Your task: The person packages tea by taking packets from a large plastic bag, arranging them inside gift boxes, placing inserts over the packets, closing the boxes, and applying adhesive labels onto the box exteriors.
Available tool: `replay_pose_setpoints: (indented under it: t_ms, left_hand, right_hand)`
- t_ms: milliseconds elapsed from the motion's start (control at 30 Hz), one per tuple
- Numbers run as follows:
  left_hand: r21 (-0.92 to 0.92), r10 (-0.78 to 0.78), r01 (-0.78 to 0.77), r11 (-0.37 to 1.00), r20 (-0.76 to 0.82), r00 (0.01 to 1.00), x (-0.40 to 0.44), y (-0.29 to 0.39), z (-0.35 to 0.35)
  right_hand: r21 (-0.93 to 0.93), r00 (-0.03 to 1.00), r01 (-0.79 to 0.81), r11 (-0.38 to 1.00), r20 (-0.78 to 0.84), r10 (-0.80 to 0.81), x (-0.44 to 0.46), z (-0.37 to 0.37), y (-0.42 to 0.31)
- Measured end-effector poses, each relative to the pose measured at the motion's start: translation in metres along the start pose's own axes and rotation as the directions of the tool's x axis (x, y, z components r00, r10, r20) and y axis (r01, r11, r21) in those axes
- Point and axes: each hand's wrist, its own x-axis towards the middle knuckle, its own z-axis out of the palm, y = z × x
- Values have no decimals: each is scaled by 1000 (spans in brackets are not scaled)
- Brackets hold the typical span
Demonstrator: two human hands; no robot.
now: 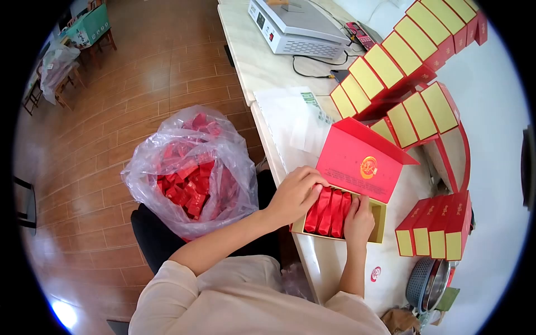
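Packets of glossy red wrapping (324, 215), at least three of them, stand side by side in an open rectangular red card box with a yellow inside (378, 224), filling its left and middle part; a bare strip of yellow shows at the right end. Taking that box as the clock's centre, its red lid with a gold emblem (357, 159) stands raised at 12 o'clock.

The left hand (291, 195) comes in from 10 o'clock, thumb and fingers bent together at the upper end of the leftmost packet; whether they pinch it I cannot tell. The right hand (360, 222) sits at 3 o'clock, its fingers curled down inside the box, the thumb against the rightmost packet; how firmly it grips is hidden.

All this rests on a pale marbled table (329, 258). At 10 o'clock, beside the table, a clear plastic bag (142, 177) holds a heap of similar loose red packets (192, 192). Four upright red-and-yellow boxes (435, 226) lean together at 3 o'clock, and long rows of matching boxes (385, 61) stretch away at 1 o'clock. A white-and-grey benchtop machine (301, 33) stands near 12, and a blue-grey perforated basket (419, 282) at 4.
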Motion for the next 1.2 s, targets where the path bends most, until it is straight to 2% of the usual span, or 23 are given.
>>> replay_pose_setpoints:
  t_ms: [100, 167, 200, 267, 433, 500, 600, 633, 700, 733, 767, 833, 867, 900, 967, 1100, 1133, 1200]
  left_hand:
    - [24, 6, -5, 1000, -30, 1000, 11, -18, -22]
    - [82, 41, -34, 996, -83, 996, 31, -36, -37]
    - [83, 40, -34, 996, -76, 996, 42, -47, -44]
    - [142, -89, 105, 984, -111, 990, 69, -71, -58]
    - [281, -17, 29, 959, -46, 999, 153, -133, -69]
    - [322, 11, -12, 947, 8, 1000, 194, -159, -58]
    - [379, 66, -135, 915, 190, 980, 256, -207, -20]
    - [368, 72, -142, 919, 196, 978, 274, -225, -3]
    - [502, 195, -270, 821, 198, 961, 308, -258, 31]
    - [486, 136, -225, 844, 213, 968, 322, -271, 46]
    - [469, 135, -219, 856, 206, 969, 333, -278, 59]
    - [506, 203, -312, 804, 260, 944, 346, -293, 79]
    - [531, 226, -345, 774, 276, 934, 345, -294, 83]
    - [528, 218, -336, 780, 274, 937, 345, -295, 85]
    - [639, 148, -392, 662, 401, 904, 347, -293, 84]
    - [556, 185, -259, 790, 187, 965, 351, -276, 66]
    - [522, 111, -213, 826, 219, 969, 350, -270, 57]
    - [511, 100, -192, 838, 203, 974, 345, -265, 39]
  right_hand:
    - [-8, 997, -51, 999, 49, 51, 2, -2, 3]
    - [11, 978, -110, 994, 182, 106, 5, -1, 6]
    - [13, 977, -116, 993, 182, 112, 6, -2, 5]
    - [28, 953, -184, 983, 251, 171, 9, -5, 0]
    - [19, 925, -246, 969, 305, 229, 20, -5, -2]
    - [39, 911, -312, 949, 294, 287, 26, -3, -2]
    - [33, 889, -373, 927, 301, 346, 28, 5, 8]
    - [40, 877, -388, 921, 322, 356, 29, 5, 9]
    - [25, 861, -420, 907, 327, 390, 31, 4, 8]
    - [14, 844, -444, 896, 343, 413, 31, 3, 7]
    - [-8, 842, -445, 895, 337, 421, 29, 3, 8]
    - [31, 855, -447, 894, 309, 417, 30, 4, 8]
    - [10, 786, -544, 839, 355, 506, 34, 1, 1]
    - [0, 783, -544, 839, 361, 507, 36, 1, 2]
    - [43, 801, -538, 842, 338, 494, 33, 2, 2]
    - [69, 810, -539, 839, 314, 495, 37, 3, -5]
    - [69, 809, -541, 838, 316, 496, 37, 4, -5]
    - [70, 820, -519, 852, 322, 473, 36, 3, -3]
